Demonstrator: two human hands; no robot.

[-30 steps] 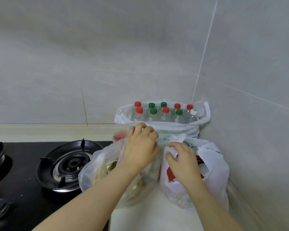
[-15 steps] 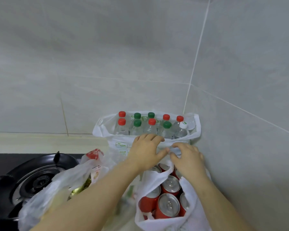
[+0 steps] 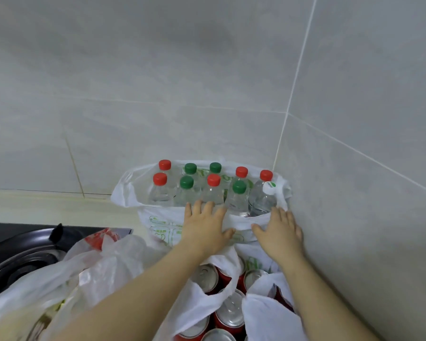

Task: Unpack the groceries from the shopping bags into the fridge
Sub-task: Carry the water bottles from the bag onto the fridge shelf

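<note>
1. At the tiled corner of the worktop [image 3: 47,205], in the head view, reaching both arms forward to the white bottle bag [image 3: 158,223].
2. Laying the left hand [image 3: 203,230] flat on the bag's front rim, fingers straight and spread, gripping nothing.
3. Resting the right hand [image 3: 279,232] on the right end of that rim, just beside the wall, fingers stretched out likewise, thumb pointing toward the left thumb, the two hands near but apart.
4. Looking down on water bottles [image 3: 212,193] standing upright in two rows inside the bag, capped red, green and one white.
5. Stretching the forearms over a second white bag [image 3: 199,303] nearer the body, filled with red cans [image 3: 229,313] showing silver tops.
6. Seeing a clear plastic bag [image 3: 103,262] slumping at the left, overlapping the gas burner [image 3: 22,257].
</note>
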